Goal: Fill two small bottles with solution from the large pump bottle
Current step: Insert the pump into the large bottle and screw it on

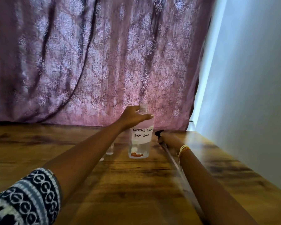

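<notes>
Fingers, left hand: curled over shoulder of clear labelled large bottle, upright on brown wooden table.
Fingers, right hand: gripping black pump head with tube.
Small clear bottle: left of large bottle, partly hidden.

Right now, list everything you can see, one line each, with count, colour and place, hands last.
Large bottle: one, clear with white handwritten label, upright on table, pump off.
Pump head: one, black, with a clear tube, right of the bottle.
Small bottles: at least one, clear, blurred behind left forearm.
Table: one, brown wood.
Curtain: one, purple patterned, behind table.
Wall: white, right.
Left hand: grips the bottle's shoulder.
Right hand: holds the pump; bangles on wrist.
</notes>
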`<action>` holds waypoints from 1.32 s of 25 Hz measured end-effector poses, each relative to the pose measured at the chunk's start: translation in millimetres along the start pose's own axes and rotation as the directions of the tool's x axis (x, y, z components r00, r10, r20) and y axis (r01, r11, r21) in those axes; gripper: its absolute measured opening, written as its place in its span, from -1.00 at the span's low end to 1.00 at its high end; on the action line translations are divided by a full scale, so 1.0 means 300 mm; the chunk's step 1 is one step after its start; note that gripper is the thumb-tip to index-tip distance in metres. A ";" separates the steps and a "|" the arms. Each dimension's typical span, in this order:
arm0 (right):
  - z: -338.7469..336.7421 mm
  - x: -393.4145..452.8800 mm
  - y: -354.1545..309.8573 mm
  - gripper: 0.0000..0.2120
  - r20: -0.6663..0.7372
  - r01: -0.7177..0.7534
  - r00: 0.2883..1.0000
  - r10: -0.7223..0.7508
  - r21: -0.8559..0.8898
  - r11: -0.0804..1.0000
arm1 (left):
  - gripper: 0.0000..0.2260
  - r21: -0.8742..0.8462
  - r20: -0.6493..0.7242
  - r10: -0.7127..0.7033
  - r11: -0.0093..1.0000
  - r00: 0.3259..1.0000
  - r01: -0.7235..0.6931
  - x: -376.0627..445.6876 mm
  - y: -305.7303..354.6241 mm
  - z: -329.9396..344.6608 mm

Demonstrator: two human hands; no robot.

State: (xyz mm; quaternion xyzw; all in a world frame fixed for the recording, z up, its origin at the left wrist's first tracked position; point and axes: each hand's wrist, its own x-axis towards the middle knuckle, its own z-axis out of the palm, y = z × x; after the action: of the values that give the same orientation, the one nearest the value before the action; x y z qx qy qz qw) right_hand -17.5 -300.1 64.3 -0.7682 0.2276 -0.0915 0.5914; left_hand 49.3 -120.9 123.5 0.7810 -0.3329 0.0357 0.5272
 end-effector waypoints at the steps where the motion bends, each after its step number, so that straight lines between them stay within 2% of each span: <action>1: 0.002 -0.005 -0.019 -0.83 0.012 -0.005 1.000 0.004 0.118 0.993 | -0.67 -0.004 0.019 0.015 1.000 1.000 -0.015 -0.020 0.005 -0.009; 3: 0.000 -0.029 -0.076 -0.79 0.038 -0.016 0.999 0.002 0.383 0.923 | -0.69 -0.027 0.061 0.036 0.999 0.997 -0.034 -0.059 0.016 -0.042; 5: -0.008 -0.078 -0.153 -0.74 0.078 -0.028 0.997 -0.023 0.601 0.799 | -0.70 -0.052 0.098 0.029 0.998 0.995 -0.024 -0.102 0.023 -0.080; 9: -0.021 -0.181 -0.316 -0.70 0.052 0.052 0.992 -0.118 0.676 0.736 | -0.69 -0.088 0.130 0.044 0.996 0.991 -0.032 -0.217 0.052 -0.132; 14: -0.002 -0.311 -0.494 -0.76 -0.035 0.167 0.968 -0.248 0.830 0.532 | -0.78 -0.095 0.110 0.070 0.994 0.991 -0.059 -0.327 0.081 -0.171; 17: -0.005 -0.391 -0.599 -0.79 -0.142 0.343 0.906 -0.399 0.798 0.495 | -0.88 -0.105 0.111 0.085 0.992 0.990 -0.073 -0.361 0.077 -0.173; 20: 0.003 -0.454 -0.704 -0.79 -0.224 0.532 0.801 -0.555 0.691 0.488 | -0.80 -0.084 0.102 0.077 0.994 0.992 -0.068 -0.381 0.079 -0.176; 22: 0.010 -0.477 -0.766 -0.83 -0.235 0.602 0.750 -0.619 0.631 0.489 | -0.75 -0.078 0.094 0.068 0.995 0.993 -0.061 -0.380 0.077 -0.177; 29: 0.073 -0.466 -0.855 -0.95 -0.227 0.703 0.653 -0.722 0.536 0.467 | -0.72 -0.073 0.113 0.011 0.997 0.994 -0.003 -0.359 0.087 -0.184; 33: 0.110 -0.427 -0.838 -0.87 -0.202 0.727 0.639 -0.742 0.474 0.497 | -0.72 -0.068 0.117 0.008 0.998 0.993 0.000 -0.357 0.092 -0.192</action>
State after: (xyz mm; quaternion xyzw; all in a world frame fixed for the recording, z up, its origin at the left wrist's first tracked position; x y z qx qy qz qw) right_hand -56.1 -163.3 310.2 -0.6048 -0.1620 -0.3800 0.6809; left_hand -32.1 -26.8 127.3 0.7627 -0.3658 -0.0208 0.5330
